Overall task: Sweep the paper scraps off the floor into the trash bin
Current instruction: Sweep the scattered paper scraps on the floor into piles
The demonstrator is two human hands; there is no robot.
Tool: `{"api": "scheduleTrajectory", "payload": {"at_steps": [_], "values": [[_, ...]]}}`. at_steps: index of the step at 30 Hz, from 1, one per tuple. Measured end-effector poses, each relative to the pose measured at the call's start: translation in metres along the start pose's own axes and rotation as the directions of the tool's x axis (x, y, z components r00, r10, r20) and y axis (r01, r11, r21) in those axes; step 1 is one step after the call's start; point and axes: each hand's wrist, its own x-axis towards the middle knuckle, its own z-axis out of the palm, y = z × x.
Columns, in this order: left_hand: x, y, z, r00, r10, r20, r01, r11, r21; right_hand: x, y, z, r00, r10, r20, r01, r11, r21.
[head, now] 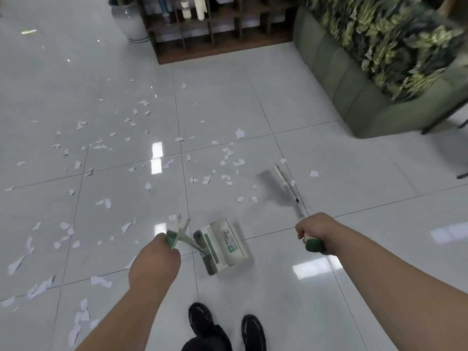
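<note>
My left grip (157, 252) is curled tight round the green-capped handle of the dustpan (225, 245), keeping its ribbed white-and-green plastic tray low near the floor (354, 186) as a catcher. My right grip (316, 231) is wrapped round the green end of the broom (283, 183), whose slim pale shaft slants forward so the blurred grey bristle head meets the tiles. The paper scraps (239, 133), thin torn white flakes of irregular shape, lie scattered over the glossy white tiles, mostly ahead and to my left, none visibly in the pan; the trash bin is not in view.
</note>
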Motion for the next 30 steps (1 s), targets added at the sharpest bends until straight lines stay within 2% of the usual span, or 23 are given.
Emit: {"api": "scheduleTrajectory", "payload": {"at_steps": [6,10,21,30], "values": [[0.036,0.022,-0.003,0.995,0.083,0.060,-0.083,0.996,0.009,0.021,-0.018,-0.009,0.997,0.034,-0.068,-0.032,0.999,0.028],[0.067,0.021,-0.011,0.993,0.092,0.072,-0.091,0.996,-0.015,0.038,-0.046,0.014,0.996,0.076,-0.036,-0.073,0.995,0.064],[0.166,-0.028,-0.047,0.987,0.065,0.150,-0.057,0.997,-0.059,-0.006,-0.171,0.189,0.960,0.026,0.280,-0.041,0.998,0.047],[0.195,-0.082,-0.075,0.990,-0.062,0.126,0.080,0.987,-0.141,-0.025,-0.265,0.238,0.893,0.025,0.449,-0.060,0.996,0.063]]}}
